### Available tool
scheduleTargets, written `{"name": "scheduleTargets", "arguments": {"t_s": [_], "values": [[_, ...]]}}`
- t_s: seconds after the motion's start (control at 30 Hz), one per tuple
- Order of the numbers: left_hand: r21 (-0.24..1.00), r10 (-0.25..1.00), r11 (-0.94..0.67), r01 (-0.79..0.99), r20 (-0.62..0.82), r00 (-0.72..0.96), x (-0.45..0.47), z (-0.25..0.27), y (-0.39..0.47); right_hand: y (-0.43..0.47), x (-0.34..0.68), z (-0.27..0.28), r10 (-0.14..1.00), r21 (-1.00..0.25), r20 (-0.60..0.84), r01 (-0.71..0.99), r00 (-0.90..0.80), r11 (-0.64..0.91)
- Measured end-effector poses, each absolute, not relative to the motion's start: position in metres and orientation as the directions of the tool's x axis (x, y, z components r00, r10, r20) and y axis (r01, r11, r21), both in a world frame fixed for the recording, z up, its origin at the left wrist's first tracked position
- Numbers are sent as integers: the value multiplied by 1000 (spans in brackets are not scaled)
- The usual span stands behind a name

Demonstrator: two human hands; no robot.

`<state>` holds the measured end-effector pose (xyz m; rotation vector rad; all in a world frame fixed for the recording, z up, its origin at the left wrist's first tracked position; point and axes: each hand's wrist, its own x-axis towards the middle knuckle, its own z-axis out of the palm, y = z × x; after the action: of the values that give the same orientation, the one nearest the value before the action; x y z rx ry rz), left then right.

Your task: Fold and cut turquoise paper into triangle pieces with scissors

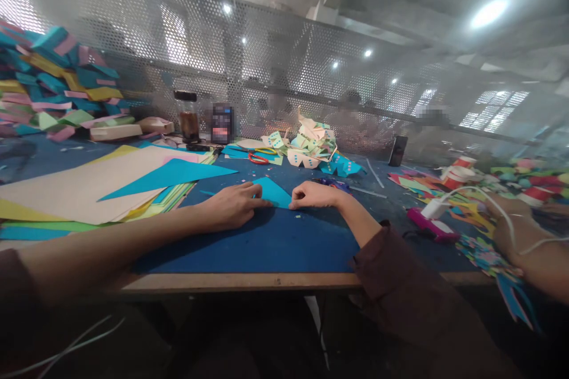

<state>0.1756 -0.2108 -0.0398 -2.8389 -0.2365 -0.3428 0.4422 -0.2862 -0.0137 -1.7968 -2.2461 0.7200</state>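
Note:
A blue sheet of paper [272,194], folded to a triangle with its point away from me, lies flat on the dark blue table. My left hand [233,207] is on its left corner, with fingers curled and pressed together against the paper. At the right corner, my right hand [313,195] pinches the paper's edge between thumb and bent fingers. Just behind the right hand lies a dark blue-handled tool [333,184], partly hidden. Another blue paper triangle [173,176] rests on a stack of coloured paper sheets [89,183] to the left.
Red and yellow scissors [258,157] lie beyond the paper. Cut paper shapes [311,145] are heaped at the back, near a bottle [188,118] and a phone [222,123]. To the right are a pink power strip [431,226] and another person's arm [533,254].

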Motion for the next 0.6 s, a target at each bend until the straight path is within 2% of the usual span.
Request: {"name": "scheduleTargets", "arguments": {"t_s": [0.33, 0.6], "values": [[-249, 116, -951, 184, 263, 958, 176, -42, -209, -288, 447, -9, 953, -420, -204, 899, -223, 120], [-245, 109, -953, 176, 266, 958, 176, -40, -211, -288, 457, -9, 945, -435, -229, 893, -233, 115]]}}
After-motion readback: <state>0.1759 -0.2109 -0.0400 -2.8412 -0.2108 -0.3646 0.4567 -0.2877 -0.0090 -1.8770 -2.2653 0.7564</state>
